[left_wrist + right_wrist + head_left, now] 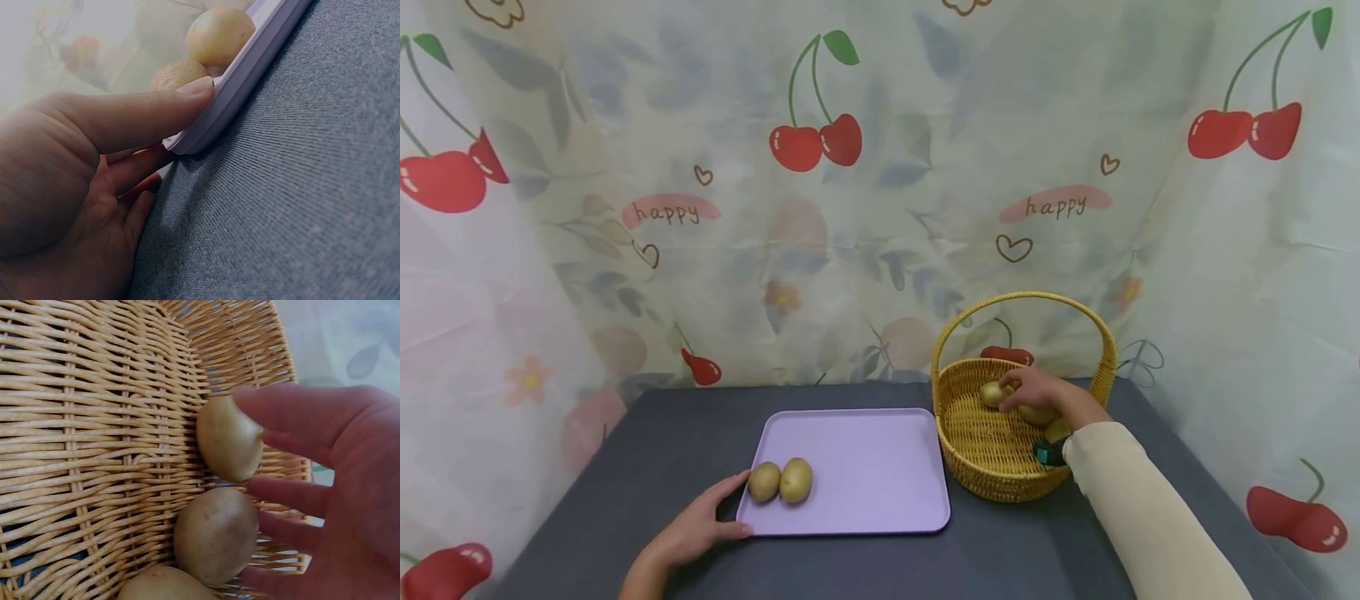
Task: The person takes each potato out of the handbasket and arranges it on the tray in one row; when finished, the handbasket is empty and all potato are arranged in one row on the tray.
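My left hand (691, 527) grips the near left corner of a lilac tray (872, 475), thumb on the front edge and fingers at the left side. Two potatoes, a smaller one (764, 482) and a larger one (796, 481), lie side by side on the tray near that hand. My right hand (1037, 392) reaches into a wicker basket (992, 486). Its thumb and fingers spread about a pale potato (228, 439) by the basket wall; whether they press on it is hard to tell. A browner potato (217, 536) and another potato (164, 586) lie beside it.
The basket's tall arched handle (1026, 296) rises over the right hand. Basket and tray stand on a dark grey cloth-covered table (692, 433), the basket close to the tray's right side. A cherry-print curtain (865, 267) hangs behind and on both sides.
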Available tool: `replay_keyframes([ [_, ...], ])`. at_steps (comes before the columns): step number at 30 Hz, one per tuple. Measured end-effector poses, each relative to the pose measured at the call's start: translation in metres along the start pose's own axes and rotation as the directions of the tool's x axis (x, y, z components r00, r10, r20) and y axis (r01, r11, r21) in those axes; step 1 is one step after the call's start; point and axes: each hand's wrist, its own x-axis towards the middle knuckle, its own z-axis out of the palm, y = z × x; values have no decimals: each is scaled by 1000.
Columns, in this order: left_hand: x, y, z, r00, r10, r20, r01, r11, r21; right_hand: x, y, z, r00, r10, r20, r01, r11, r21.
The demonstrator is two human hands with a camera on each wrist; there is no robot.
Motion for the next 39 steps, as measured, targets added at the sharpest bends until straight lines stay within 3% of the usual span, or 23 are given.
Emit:
replay_keyframes([
  [6, 0, 2, -1, 1000, 1, 3, -1, 1000, -2, -4, -1, -4, 999, 23, 34, -24, 999, 31],
  [11, -1, 3, -1, 1000, 6, 5, -6, 1000, 6, -5, 3, -2, 995, 93, 28, -95, 992, 85],
  [17, -1, 3, -2, 1000, 6, 2, -6, 1000, 9, -5, 6, 4, 996, 80, 29, -79, 997, -27],
  [23, -1, 3, -1, 1000, -5, 8, 5, 1000, 16, -8, 3, 12, 988, 114, 106, -113, 994, -8],
  [33, 0, 6, 0, 1000, -23, 8, 23, 1000, 10, -5, -6, 11, 995, 35, 98, -24, 994, -108],
  [39, -1, 6, 0, 1000, -27, 9, 27, 1000, 14, -1, -18, 11, 997, -63, -40, 61, 997, -53],
])
